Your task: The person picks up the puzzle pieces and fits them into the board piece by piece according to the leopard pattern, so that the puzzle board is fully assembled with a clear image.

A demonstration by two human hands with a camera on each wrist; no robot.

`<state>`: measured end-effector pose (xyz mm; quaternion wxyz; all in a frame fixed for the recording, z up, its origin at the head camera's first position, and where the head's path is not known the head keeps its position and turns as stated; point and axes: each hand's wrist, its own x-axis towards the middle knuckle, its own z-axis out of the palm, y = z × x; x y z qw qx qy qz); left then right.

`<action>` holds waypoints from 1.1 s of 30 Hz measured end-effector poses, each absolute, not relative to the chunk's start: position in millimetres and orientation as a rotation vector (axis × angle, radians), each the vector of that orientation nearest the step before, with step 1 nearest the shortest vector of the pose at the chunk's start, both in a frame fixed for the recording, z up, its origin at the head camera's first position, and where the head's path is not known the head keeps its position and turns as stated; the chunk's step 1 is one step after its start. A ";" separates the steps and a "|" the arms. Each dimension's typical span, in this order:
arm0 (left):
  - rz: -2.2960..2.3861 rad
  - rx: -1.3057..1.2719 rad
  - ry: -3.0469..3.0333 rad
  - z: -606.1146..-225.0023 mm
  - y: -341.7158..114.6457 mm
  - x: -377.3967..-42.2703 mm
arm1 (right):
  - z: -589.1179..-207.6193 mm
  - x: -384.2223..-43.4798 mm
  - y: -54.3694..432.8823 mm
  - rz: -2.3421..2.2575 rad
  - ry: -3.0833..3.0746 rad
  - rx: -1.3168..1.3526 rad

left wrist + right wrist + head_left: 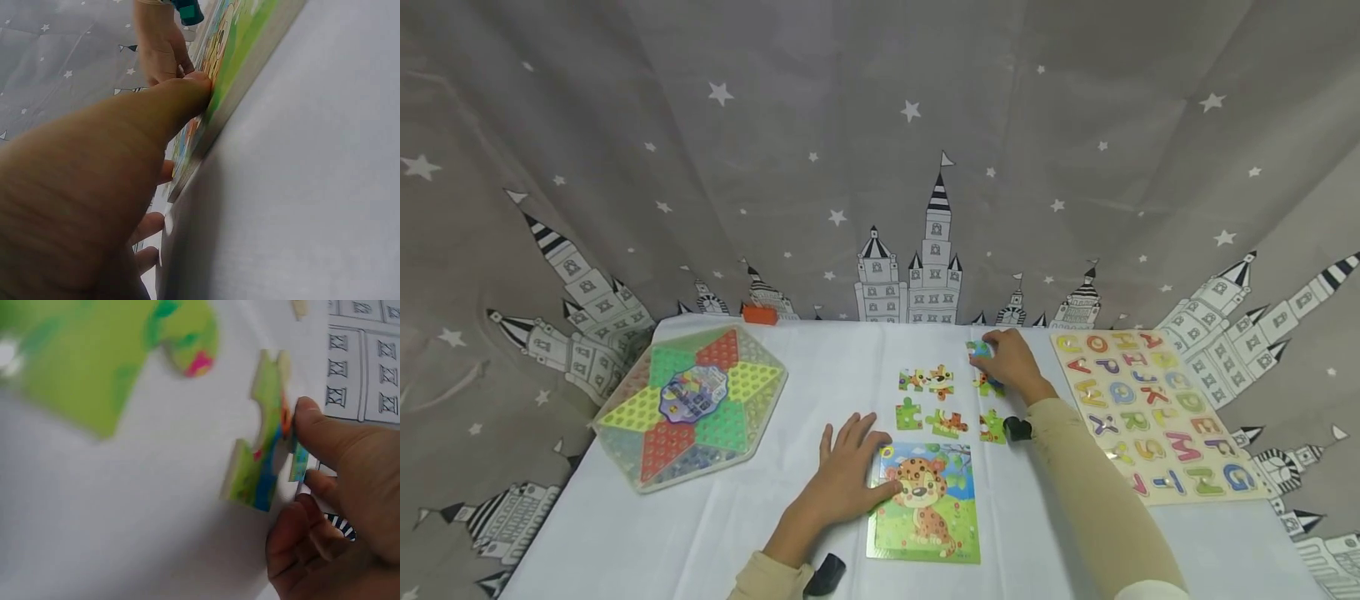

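Because the left hand point(842, 479) lies with its fingers loosely spread at the left edge of the leopard board point(928, 512) and its thumb laid over onto the picture, the board is probably being steadied flat on the table point(827, 375); that hand is relaxed and has hold of nothing. Beyond the board, the right hand point(1015, 367) is nearly closed, thumb and fingertips pinching a small blue-green puzzle piece point(976, 349) by its edges, a grip that suits something so thin and flat. The other loose pieces point(947, 423) lie picture side up past the board's far edge, mostly with gaps between them, perhaps so each can be told apart and fingers can get around it. Well apart on either side, the star game board point(691, 396) and the letter board point(1157, 417) seem set there to leave the middle for the puzzle
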<state>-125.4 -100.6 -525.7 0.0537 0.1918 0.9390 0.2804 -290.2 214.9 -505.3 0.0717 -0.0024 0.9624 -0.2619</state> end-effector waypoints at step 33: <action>0.836 0.596 2.876 -527.4 -101.4 -126.4 | -513.6 -126.9 163.8 -1.342 2.605 0.006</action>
